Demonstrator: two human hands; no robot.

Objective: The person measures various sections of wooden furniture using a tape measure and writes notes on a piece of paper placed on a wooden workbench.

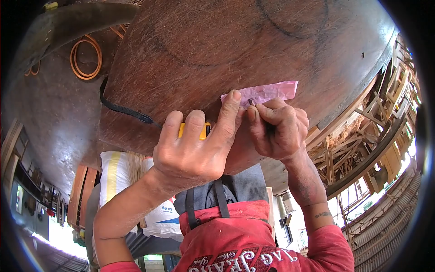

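Observation:
A yellow tape measure [189, 130] with a black wrist strap [124, 110] sits under the curled fingers of my left hand [195, 152], mostly hidden by them. The index finger of that hand stretches out and presses the near left end of a pink paper slip [276, 92]. The slip lies creased against a brown, curved wooden surface [204, 59]. At the slip's lower edge, my right hand [281, 129] pinches a small dark thing [251, 102] between thumb and fingers; its kind is too small to tell.
Dark curved lines and a small hole [362, 55] mark the wooden surface. An orange hose coil [86, 56] hangs at upper left. A white sack [165, 220] and a bundle of bristles [137, 170] are below left. Scrap wood [362, 149] is piled at right.

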